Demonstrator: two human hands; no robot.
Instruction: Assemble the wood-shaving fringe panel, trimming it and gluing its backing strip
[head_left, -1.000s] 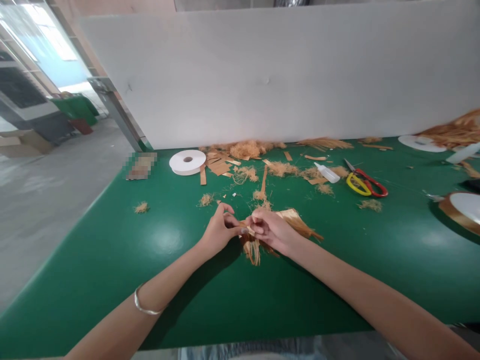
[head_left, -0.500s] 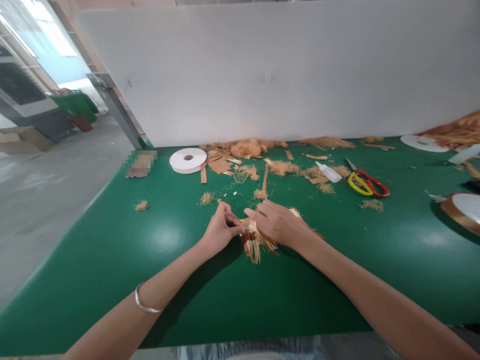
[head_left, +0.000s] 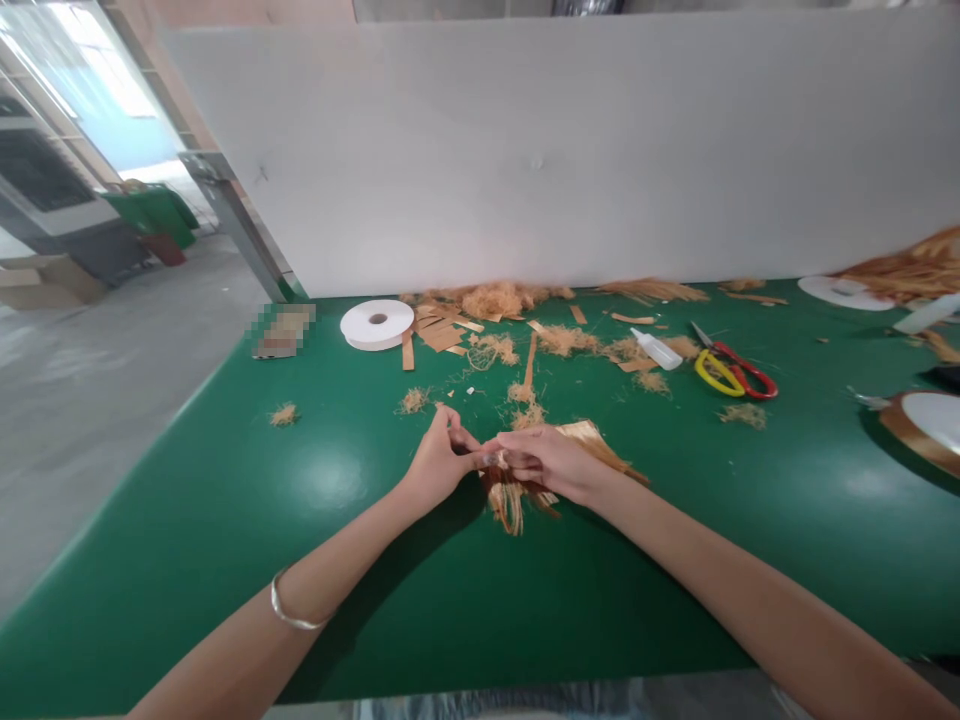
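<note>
Left hand (head_left: 441, 460): in the head view, my thumb and fingertips pinch the end of the straw bundle.
Right hand (head_left: 559, 463): my fingers are curled in against the left fingertips; whether they grip any strands I cannot tell.
Straw bundle (head_left: 510, 508): at and below my fingertips, over the green table (head_left: 637, 610), strands looping toward me.
Scissors (head_left: 724, 372): beyond my right hand, beside the white bottle (head_left: 657, 349).

The green table (head_left: 600, 610) carries a straw-coloured bundle (head_left: 583, 436), scissors (head_left: 739, 372), a white reel (head_left: 375, 332), perhaps a phone (head_left: 283, 331).
</note>
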